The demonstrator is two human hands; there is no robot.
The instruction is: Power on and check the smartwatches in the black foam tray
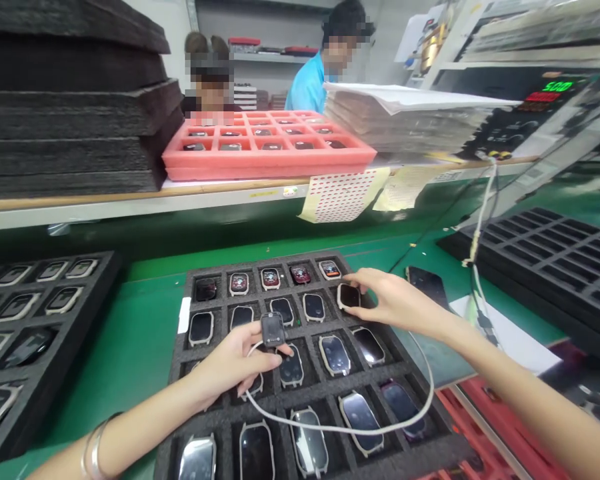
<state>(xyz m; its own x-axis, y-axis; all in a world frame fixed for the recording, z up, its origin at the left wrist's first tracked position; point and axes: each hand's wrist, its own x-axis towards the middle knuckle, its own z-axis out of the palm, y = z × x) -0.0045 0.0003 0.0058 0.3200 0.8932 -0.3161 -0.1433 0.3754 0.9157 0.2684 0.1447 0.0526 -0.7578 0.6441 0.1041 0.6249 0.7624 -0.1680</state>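
Observation:
My left hand [245,353] is closed on a small black charging block [273,329] with metal contacts on its face. A white cable [350,430] loops from it across the foam tray towards the right. Over the tray's right side, my right hand [380,297] pinches a smartwatch body [349,296] by its edges, at a second-row compartment. Whether that watch is clear of the compartment I cannot tell. The black foam tray [300,330] holds several strapless watch bodies; some back-row screens are lit, such as one watch [239,284], and others are dark.
Another black tray of watches [115,267] lies at left, a black slotted tray [545,230] at right. A dark phone-like slab [427,285] and white paper [535,347] lie near my right arm. The shelf bears a pink foam tray [270,163] and a power supply [510,127]. Two people are beyond.

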